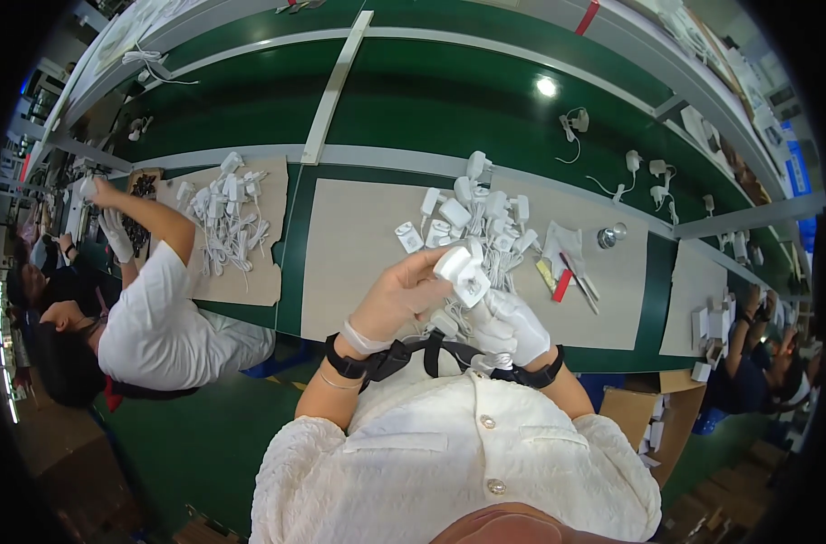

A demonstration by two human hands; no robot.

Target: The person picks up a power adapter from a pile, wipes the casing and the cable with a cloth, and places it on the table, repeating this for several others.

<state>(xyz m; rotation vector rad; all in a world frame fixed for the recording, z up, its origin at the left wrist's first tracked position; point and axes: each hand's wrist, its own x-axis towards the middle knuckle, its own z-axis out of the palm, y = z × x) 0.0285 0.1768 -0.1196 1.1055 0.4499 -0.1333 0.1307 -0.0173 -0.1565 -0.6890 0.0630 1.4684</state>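
Note:
In front of my chest I hold a white power adapter (468, 280). My left hand (396, 301), bare, is closed on its left side with fingers and thumb. My right hand (514, 328), in a white glove, is closed against its lower right side; the glove partly hides its fingertips. A white cable (496, 362) shows just below the gloved hand. Right behind my hands lies a heap of white adapters (496, 210) with bundled cables, on a beige sheet (358, 238) over the green bench.
Right of the heap lie a red-and-yellow strip (560, 286), pen-like tools (583, 283), a clear bag and a small glass-and-metal jar (610, 236). A co-worker (150, 308) sits at left beside another adapter pile (230, 213). An open carton (656, 419) stands at lower right.

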